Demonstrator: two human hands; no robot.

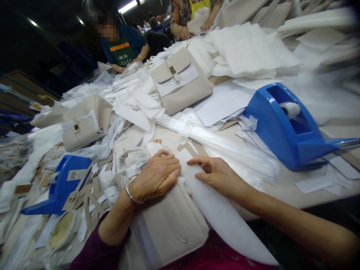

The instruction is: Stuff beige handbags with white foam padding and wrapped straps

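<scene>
The left hand [157, 174] lies over the top of the beige bag [182, 221], fingers together and bent, probably to steady it; whether they pinch anything I cannot tell. The right hand [215, 172] is loosely spread, thumb and forefinger parted at the upper end of a white strip [225, 221], perhaps guiding it; contact is unclear. The bag lies at the table's near edge, against the person's body, which likely helps brace it, and the strip runs along its right side. Beyond the hands, a large dispenser [261, 127] stands to the right and a small dispenser [63, 183] to the left, seemingly kept within reach. Farther back, a buckled bag [194, 90] leans among white wrapping, with stacked sheets [247, 48] beyond it, apparently piled there as a supply.
</scene>
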